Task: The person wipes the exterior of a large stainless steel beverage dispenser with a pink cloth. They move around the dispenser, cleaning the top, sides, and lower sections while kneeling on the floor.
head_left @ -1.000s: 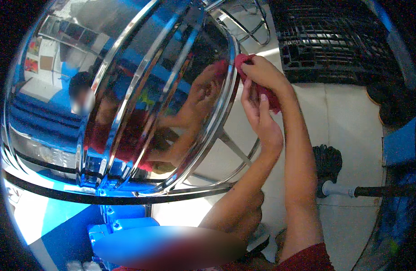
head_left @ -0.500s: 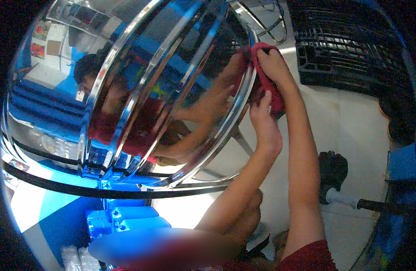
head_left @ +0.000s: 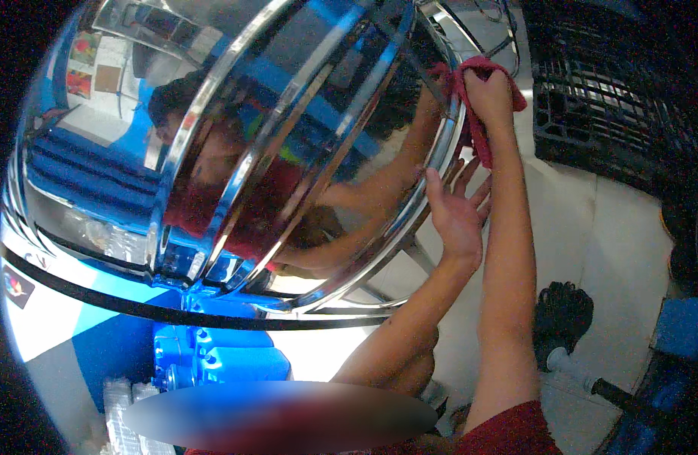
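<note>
Seen from the head camera: right hand (head_left: 489, 95) closed on a red cloth (head_left: 478, 129), pressing it against the upper right rim of a big shiny metal drum (head_left: 288, 136) that fills the upper left of the view. Left hand (head_left: 455, 216) spread open, fingers (head_left: 434, 189) flat by the rim just below the cloth. Beyond, at right, a black crate (head_left: 614, 83) on the pale floor (head_left: 591, 250).

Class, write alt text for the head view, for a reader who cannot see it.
The right hand presses a red cloth against the rim of a large, mirror-bright chrome drum, while the left hand rests open against the rim just below. Black crates stand on the pale floor behind, and blue containers lie below the drum.
</note>
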Demonstrator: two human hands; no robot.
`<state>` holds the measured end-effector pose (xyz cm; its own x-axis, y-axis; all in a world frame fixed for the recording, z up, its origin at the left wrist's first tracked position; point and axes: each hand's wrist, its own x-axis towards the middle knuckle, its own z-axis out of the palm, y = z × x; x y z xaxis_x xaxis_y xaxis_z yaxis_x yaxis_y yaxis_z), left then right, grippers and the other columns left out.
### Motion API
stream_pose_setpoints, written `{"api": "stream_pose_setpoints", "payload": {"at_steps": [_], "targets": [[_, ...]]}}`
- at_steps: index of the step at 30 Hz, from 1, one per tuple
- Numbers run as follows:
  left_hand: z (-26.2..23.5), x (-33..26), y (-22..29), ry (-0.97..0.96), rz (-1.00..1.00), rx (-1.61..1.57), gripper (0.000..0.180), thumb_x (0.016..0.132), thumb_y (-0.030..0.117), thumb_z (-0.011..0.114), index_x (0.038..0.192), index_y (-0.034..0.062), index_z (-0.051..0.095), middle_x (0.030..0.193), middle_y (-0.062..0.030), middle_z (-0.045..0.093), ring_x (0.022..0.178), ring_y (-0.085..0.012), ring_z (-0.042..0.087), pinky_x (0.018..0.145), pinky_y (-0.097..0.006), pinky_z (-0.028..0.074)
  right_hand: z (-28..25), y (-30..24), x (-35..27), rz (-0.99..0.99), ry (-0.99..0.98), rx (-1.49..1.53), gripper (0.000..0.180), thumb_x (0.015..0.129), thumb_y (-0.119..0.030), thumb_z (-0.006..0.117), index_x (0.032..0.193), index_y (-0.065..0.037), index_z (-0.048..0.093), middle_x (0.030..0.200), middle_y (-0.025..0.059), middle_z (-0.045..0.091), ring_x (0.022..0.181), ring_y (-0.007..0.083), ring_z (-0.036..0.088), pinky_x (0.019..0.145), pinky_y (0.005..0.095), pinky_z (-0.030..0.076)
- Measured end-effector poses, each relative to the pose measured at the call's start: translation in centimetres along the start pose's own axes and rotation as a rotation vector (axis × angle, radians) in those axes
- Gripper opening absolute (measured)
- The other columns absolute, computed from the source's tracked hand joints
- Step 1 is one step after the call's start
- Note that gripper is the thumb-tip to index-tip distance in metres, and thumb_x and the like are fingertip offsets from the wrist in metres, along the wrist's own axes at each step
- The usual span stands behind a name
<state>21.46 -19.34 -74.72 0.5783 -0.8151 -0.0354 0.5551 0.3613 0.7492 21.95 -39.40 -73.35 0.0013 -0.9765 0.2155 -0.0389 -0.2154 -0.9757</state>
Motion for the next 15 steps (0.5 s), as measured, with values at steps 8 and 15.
{"api": "stream_pose_setpoints", "payload": {"at_steps": [8, 15], "targets": [[-4.0, 2.4, -2.2, -0.145, 0.036, 0.354, 0.065, 0.099, 0.062, 0.031, 0.142, 0.0132, 0.033, 0.138, -0.0098, 0.045, 0.127, -0.0226, 0.047, 0.104, -0.046, 0.042, 3.4, 5.1, 3.0, 0.007, -0.277, 0.231, 0.045, 0.092, -0.035, 0.057, 0.126, -0.004, 0.061, 0.108, 0.0084, 0.066, 0.089, 0.0201, 0.061, 0.079, 0.0328, 0.049], [-5.3, 4.2, -2.5, -0.242, -0.004, 0.352, 0.065, 0.099, 0.062, 0.031, 0.140, 0.0119, 0.036, 0.135, -0.0100, 0.048, 0.124, -0.0226, 0.049, 0.104, -0.044, 0.042, 2.6, 13.6, 3.9, -0.406, -0.466, -0.148, 0.042, 0.101, -0.033, 0.045, 0.129, -0.004, 0.056, 0.120, 0.0106, 0.061, 0.101, 0.0206, 0.058, 0.089, 0.0347, 0.047]]}}
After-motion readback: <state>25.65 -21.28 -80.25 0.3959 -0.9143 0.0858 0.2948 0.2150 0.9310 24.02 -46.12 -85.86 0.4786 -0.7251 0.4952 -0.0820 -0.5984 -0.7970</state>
